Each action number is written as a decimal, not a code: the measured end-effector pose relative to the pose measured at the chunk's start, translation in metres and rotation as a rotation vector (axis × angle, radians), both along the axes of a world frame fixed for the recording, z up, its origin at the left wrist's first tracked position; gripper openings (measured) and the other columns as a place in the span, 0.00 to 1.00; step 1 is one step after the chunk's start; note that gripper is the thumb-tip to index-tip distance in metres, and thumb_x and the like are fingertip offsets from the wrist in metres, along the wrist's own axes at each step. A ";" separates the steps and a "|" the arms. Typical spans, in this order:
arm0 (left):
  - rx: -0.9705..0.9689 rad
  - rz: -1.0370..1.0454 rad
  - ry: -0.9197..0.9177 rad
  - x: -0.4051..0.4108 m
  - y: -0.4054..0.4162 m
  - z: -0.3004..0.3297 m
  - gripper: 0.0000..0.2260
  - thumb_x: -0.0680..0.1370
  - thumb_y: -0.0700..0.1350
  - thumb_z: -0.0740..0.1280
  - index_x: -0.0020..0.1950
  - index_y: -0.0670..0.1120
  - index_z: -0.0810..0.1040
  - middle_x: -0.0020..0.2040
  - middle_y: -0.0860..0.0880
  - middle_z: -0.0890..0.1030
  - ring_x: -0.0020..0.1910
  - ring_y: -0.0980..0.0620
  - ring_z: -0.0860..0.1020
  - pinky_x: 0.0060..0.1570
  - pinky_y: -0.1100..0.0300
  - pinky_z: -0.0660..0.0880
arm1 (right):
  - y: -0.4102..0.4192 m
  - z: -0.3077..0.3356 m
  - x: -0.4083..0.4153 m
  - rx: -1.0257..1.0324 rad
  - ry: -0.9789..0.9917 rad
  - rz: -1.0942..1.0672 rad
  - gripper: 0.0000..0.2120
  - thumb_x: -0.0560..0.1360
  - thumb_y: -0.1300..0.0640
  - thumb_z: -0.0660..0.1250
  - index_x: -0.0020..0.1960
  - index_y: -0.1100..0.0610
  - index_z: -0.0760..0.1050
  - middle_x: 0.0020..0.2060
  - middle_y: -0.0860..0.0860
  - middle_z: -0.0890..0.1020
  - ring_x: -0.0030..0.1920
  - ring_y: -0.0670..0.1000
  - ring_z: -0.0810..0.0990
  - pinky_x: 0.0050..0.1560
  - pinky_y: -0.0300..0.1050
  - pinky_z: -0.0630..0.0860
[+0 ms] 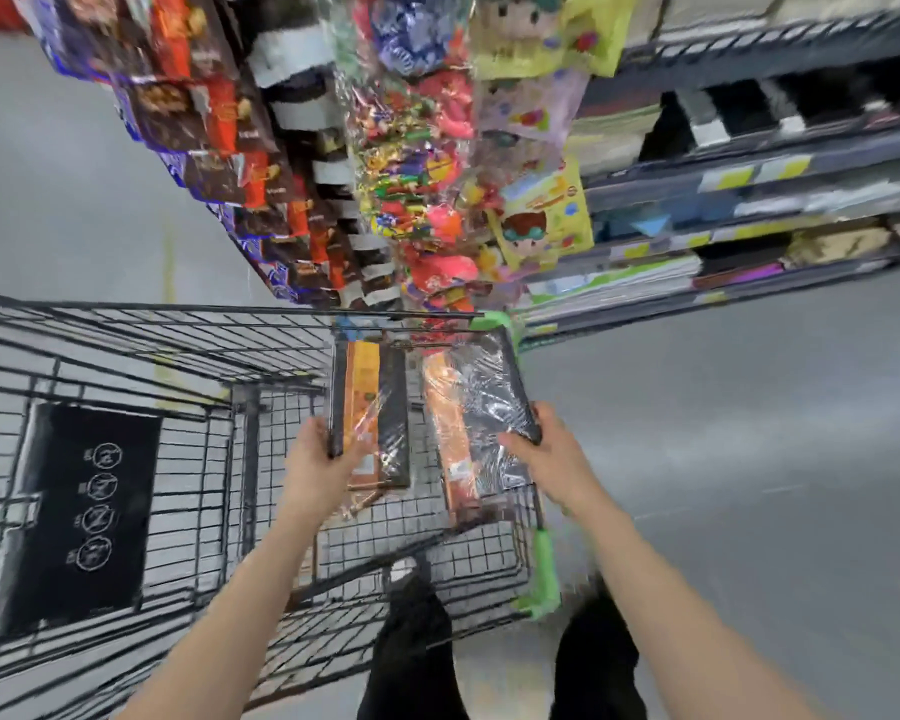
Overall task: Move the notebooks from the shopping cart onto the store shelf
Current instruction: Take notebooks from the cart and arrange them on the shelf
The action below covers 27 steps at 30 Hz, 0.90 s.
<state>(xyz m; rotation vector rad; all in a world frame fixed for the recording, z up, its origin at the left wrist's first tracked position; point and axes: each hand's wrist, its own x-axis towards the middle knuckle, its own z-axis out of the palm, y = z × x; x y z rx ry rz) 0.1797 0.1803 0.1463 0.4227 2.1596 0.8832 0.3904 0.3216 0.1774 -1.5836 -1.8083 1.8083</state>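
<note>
Two plastic-wrapped notebooks with black and orange covers are held above the wire shopping cart [188, 356]. My left hand [318, 454] grips the near end of the left notebook [370, 407]. My right hand [546, 449] grips the near right corner of the right notebook [474, 407]. Both notebooks are lifted over the cart's right end. The store shelf [749, 163] with stacked stationery stands at the upper right, its lowest tier [614, 298] holding flat stacks of notebooks.
Hanging bags of sweets and snacks [385, 174] fill the rack end ahead of the cart. A black child-seat flap [84, 511] with warning icons lies in the cart at left. The cart has green corner bumpers [541, 574]. Grey floor [749, 459] lies right of the cart.
</note>
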 end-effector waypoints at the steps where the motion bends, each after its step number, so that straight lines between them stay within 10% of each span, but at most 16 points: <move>1: 0.014 -0.007 0.027 0.013 0.012 0.010 0.13 0.73 0.45 0.71 0.47 0.50 0.66 0.40 0.55 0.75 0.35 0.61 0.72 0.31 0.70 0.71 | 0.012 0.003 0.013 -0.005 0.021 -0.012 0.14 0.73 0.54 0.68 0.55 0.55 0.68 0.46 0.50 0.78 0.45 0.52 0.77 0.45 0.49 0.75; 7: 0.046 0.044 0.106 0.114 0.087 0.037 0.26 0.71 0.52 0.72 0.63 0.43 0.67 0.52 0.45 0.76 0.50 0.38 0.78 0.45 0.50 0.75 | 0.104 0.010 0.126 -0.023 0.076 -0.067 0.14 0.66 0.48 0.72 0.47 0.44 0.70 0.47 0.50 0.81 0.46 0.51 0.79 0.54 0.60 0.76; 14: 0.115 0.073 0.099 0.259 0.203 0.062 0.18 0.73 0.45 0.72 0.57 0.42 0.68 0.47 0.50 0.75 0.49 0.50 0.73 0.44 0.64 0.71 | 0.216 0.021 0.274 0.009 0.068 -0.107 0.12 0.68 0.55 0.72 0.45 0.47 0.69 0.45 0.52 0.80 0.44 0.53 0.78 0.53 0.61 0.77; 19: 0.140 -0.081 0.158 0.325 0.281 0.069 0.11 0.71 0.42 0.73 0.44 0.42 0.71 0.35 0.50 0.76 0.35 0.49 0.75 0.33 0.71 0.69 | 0.267 0.033 0.352 0.009 0.105 -0.188 0.11 0.73 0.64 0.67 0.50 0.55 0.67 0.42 0.51 0.78 0.38 0.46 0.76 0.38 0.35 0.76; 23: 0.198 -0.160 0.166 0.361 0.336 0.071 0.12 0.70 0.40 0.74 0.47 0.44 0.71 0.38 0.53 0.77 0.38 0.52 0.77 0.32 0.75 0.68 | 0.307 0.031 0.399 -0.004 0.128 -0.259 0.12 0.74 0.65 0.66 0.54 0.57 0.68 0.49 0.59 0.79 0.40 0.53 0.79 0.45 0.52 0.78; 27: 0.194 -0.216 0.192 0.384 0.385 0.059 0.13 0.69 0.44 0.75 0.46 0.45 0.72 0.40 0.50 0.78 0.39 0.49 0.77 0.33 0.73 0.67 | 0.357 0.026 0.431 -0.028 0.145 -0.300 0.14 0.75 0.63 0.65 0.58 0.60 0.66 0.52 0.58 0.79 0.42 0.54 0.81 0.37 0.43 0.80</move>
